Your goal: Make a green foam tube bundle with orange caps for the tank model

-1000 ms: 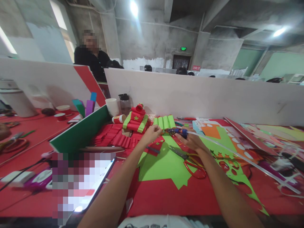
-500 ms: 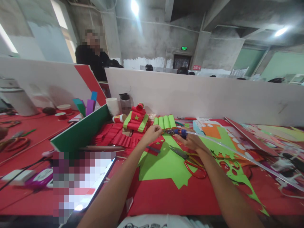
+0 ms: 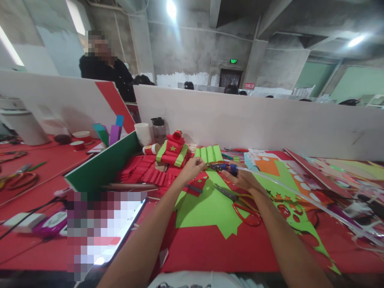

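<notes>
Glue gun (image 3: 229, 168), blue in its body and dark, speckled toward the nozzle, is gripped by the right hand (image 3: 244, 178), somewhat right of the middle of the view. It points to nine o'clock, lying nearly level. One long glue stick (image 3: 279, 183), clear and whitish, extends from its back toward four o'clock. At nine o'clock from the gun, the left hand (image 3: 192, 170) is near the nozzle, with fingertips drawn together; whether they pinch some small piece, I cannot tell.

Taking the gun as centre of the clock, I count four light-green paper rolls (image 3: 210, 154) side by side at eleven o'clock. At half past nine stands one red paper model (image 3: 173, 149), having two green bands and one yellowish star. One pair of scissors (image 3: 235, 198), with red and orange handles, rests at five o'clock, partly over one large green sheet (image 3: 195, 214). At ten o'clock, farther, are one black-lidded bottle (image 3: 159, 131) and one upright white cup (image 3: 143, 134); one red-and-white cup (image 3: 151, 149) lies on its side below them.
</notes>
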Demonstrator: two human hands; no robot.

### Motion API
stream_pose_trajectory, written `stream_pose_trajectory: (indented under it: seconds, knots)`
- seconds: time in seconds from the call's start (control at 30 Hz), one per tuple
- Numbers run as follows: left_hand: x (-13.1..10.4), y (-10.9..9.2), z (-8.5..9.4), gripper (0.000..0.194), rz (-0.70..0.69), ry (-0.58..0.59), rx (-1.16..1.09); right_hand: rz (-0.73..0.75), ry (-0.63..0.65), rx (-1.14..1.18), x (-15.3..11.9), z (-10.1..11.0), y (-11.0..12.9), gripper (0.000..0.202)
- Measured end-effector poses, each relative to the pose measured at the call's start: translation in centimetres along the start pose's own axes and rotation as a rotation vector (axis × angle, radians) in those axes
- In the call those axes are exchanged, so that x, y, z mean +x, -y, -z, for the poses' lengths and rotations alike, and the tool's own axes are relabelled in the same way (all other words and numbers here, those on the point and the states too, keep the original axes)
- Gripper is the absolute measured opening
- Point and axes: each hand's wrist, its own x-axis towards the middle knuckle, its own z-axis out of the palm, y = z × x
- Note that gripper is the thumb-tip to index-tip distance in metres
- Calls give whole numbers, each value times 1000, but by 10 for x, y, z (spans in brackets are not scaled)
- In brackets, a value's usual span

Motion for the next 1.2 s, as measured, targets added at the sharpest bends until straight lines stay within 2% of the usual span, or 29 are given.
stream_pose_trajectory:
  seconds: [0.33, 0.73, 1.2]
  knots:
    - [-1, -4, 0, 16, 1, 8, 2, -3, 1, 8, 0, 0, 0, 29]
    - [3, 2, -2, 17, -33, 23, 3, 14, -9, -27, 0, 1, 0, 30]
    - [-1, -5, 0, 18, -18, 63, 13, 10, -41, -38, 1, 1, -1, 29]
